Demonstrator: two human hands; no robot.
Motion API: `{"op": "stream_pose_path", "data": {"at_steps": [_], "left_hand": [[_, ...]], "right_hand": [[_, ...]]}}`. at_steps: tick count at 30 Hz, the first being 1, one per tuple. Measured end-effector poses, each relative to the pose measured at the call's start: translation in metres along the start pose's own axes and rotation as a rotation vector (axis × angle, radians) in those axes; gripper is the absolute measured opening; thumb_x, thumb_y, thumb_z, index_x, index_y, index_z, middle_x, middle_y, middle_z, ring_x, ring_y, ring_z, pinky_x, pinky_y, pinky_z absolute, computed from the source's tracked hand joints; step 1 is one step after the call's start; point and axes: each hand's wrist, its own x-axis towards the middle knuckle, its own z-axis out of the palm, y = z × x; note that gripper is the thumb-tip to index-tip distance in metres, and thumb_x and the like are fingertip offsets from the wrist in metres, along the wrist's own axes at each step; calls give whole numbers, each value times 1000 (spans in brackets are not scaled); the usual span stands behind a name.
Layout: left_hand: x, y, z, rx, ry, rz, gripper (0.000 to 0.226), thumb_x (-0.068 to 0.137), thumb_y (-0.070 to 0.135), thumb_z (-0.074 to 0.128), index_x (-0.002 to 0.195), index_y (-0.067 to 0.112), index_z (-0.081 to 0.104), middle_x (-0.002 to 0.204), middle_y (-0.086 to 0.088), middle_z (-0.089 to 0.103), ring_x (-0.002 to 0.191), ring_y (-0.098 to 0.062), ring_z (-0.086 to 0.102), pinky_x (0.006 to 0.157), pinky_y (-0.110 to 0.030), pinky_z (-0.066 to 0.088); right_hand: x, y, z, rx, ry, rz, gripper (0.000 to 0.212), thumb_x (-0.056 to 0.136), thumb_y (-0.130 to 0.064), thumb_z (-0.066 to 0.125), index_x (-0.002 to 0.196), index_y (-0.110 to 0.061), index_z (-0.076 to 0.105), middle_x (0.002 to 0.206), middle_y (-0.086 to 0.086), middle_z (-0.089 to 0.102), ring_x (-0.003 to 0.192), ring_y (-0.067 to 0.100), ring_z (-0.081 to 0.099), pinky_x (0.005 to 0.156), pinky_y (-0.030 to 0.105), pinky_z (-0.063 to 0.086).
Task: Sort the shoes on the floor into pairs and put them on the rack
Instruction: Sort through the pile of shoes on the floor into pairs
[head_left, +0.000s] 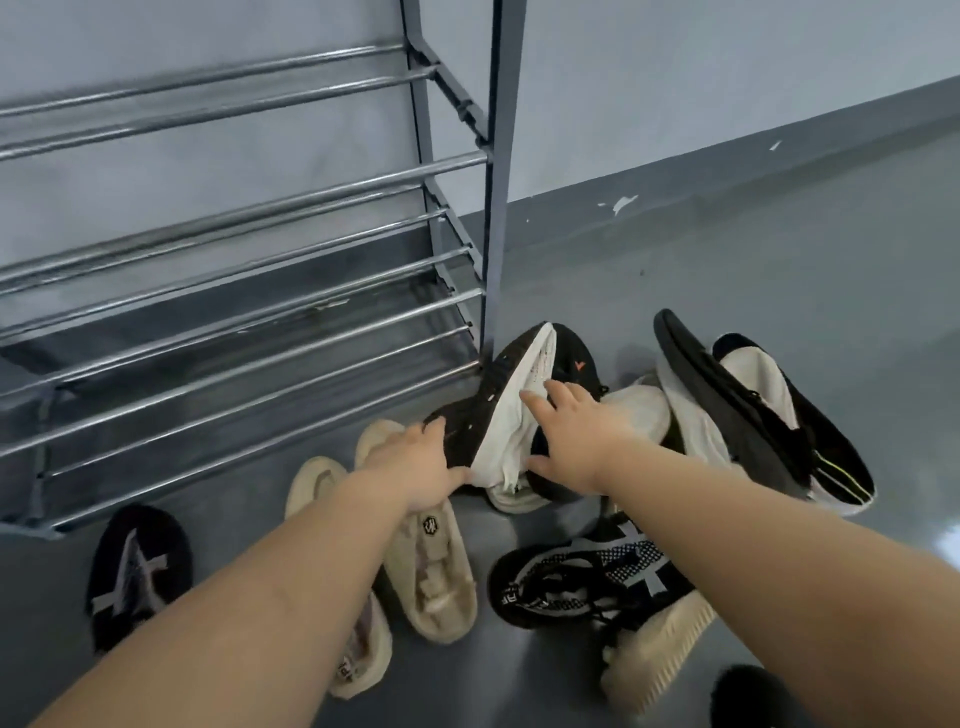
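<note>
A black sneaker with a white sole (506, 415) lies on its side on the floor, at the foot of the rack's right post. My left hand (415, 465) grips its near end, fingers over the black upper and thumb on the white sole. My right hand (576, 431) is spread over the same sneaker's right side with its fingers apart, touching the sole. The metal shoe rack (260, 322) stands at the left, and no shoes show on its bars. Two beige slippers (436, 566) lie under my left forearm.
A black shoe with a grey cross (137, 571) lies at the near left. A black patterned sneaker with a cream sole (587, 577) sits under my right arm. More black-and-white sneakers (753, 415) are piled to the right. Grey floor and wall (727, 104) lie beyond.
</note>
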Motion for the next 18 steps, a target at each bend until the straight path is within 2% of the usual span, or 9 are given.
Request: {"op": "stream_pose_path", "data": {"at_steps": [9,15,18], "left_hand": [[35,19,24,-127,-114,-6,94,86,59,50,151,18,-4,158,-9,15,143,-26,24,113,-39,30],[45,25,20,-121,-56,-20,78,93,46,47,150,13,6,145,-13,40,128,-30,45,100,-38,42],[45,19,13,-204,-69,-11,66,93,42,47,144,10,23,133,-13,51,117,-29,52,96,-40,44]], "right_hand": [[33,9,16,-4,-61,-45,79,91,-55,46,152,-25,5,155,7,17,141,28,21,106,45,37],[37,16,21,-33,-121,-72,78,91,-57,43,152,-29,3,158,4,9,142,28,20,105,44,38],[40,14,18,-2,-127,-76,77,92,-57,40,152,-31,-2,160,3,4,143,28,18,108,46,35]]}}
